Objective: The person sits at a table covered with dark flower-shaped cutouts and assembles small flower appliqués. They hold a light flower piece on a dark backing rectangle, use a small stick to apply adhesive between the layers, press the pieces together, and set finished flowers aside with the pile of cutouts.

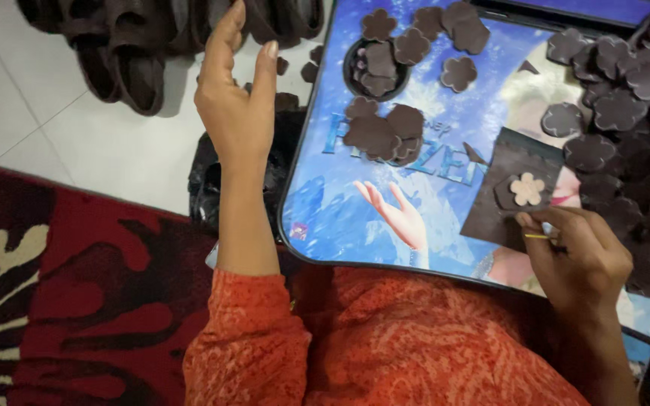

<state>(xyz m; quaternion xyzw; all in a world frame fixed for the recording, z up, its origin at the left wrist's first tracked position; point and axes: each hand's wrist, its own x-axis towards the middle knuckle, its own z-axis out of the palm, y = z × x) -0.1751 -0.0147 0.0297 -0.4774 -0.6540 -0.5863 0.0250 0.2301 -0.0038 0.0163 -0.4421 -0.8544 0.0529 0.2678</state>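
The right hand (577, 259) pinches a thin yellow stick (537, 236) beside the tan flower cutout (527, 189) lying on a dark sheet (517, 162). The left hand (235, 98), fingers spread and holding nothing, reaches toward dark sandal straps (126, 53). Steady, light strokes likely suit the cutout best.

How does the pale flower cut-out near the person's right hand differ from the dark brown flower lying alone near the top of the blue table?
The pale beige flower cut-out rests on a dark brown sheet; the dark brown flower cut-out lies directly on the blue picture table, away from both hands. Both are flat with rounded petals.
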